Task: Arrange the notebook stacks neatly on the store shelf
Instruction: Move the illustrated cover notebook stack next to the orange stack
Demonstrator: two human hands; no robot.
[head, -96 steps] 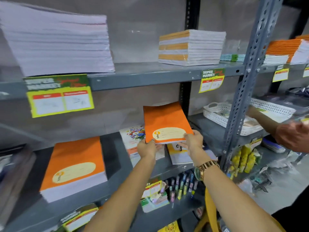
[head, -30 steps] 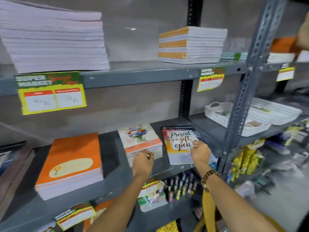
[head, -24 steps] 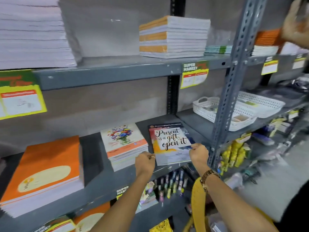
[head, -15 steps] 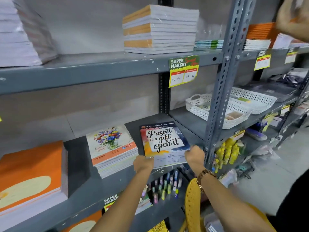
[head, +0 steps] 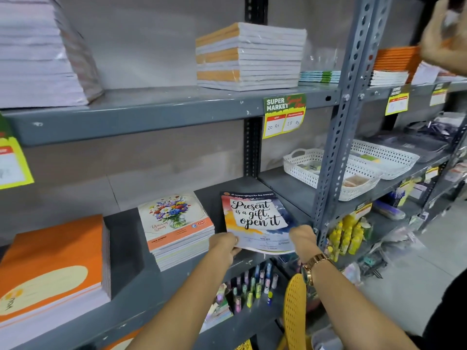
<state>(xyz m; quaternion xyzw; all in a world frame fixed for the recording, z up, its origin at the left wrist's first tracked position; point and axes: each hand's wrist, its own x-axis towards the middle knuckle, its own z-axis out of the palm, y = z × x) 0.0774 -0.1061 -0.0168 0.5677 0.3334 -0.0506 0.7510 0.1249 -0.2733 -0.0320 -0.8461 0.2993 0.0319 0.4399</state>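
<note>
A notebook stack topped by a "Present is a gift, open it" cover [head: 255, 218] lies at the right end of the middle shelf [head: 141, 294]. My left hand [head: 223, 246] grips its near left corner and my right hand [head: 302, 239] grips its near right corner; the near edge is raised a little off the shelf. Left of it sits a flower-cover notebook stack [head: 177, 228]. An orange notebook stack [head: 53, 263] lies at the far left. The upper shelf carries a white and orange stack [head: 250, 56] and a tall white stack [head: 38, 51].
A grey perforated upright [head: 338, 147] stands just right of my right hand. White baskets [head: 328, 170] sit on the neighbouring shelf. Another person's hand [head: 442, 39] reaches to orange notebooks at top right. Markers [head: 252, 286] stand on the shelf below, with a yellow chair back [head: 294, 311].
The orange notebook I held earlier is out of my hands. Both hands have closed on the near corners of the "Present is a gift" stack. The view has shifted right.
</note>
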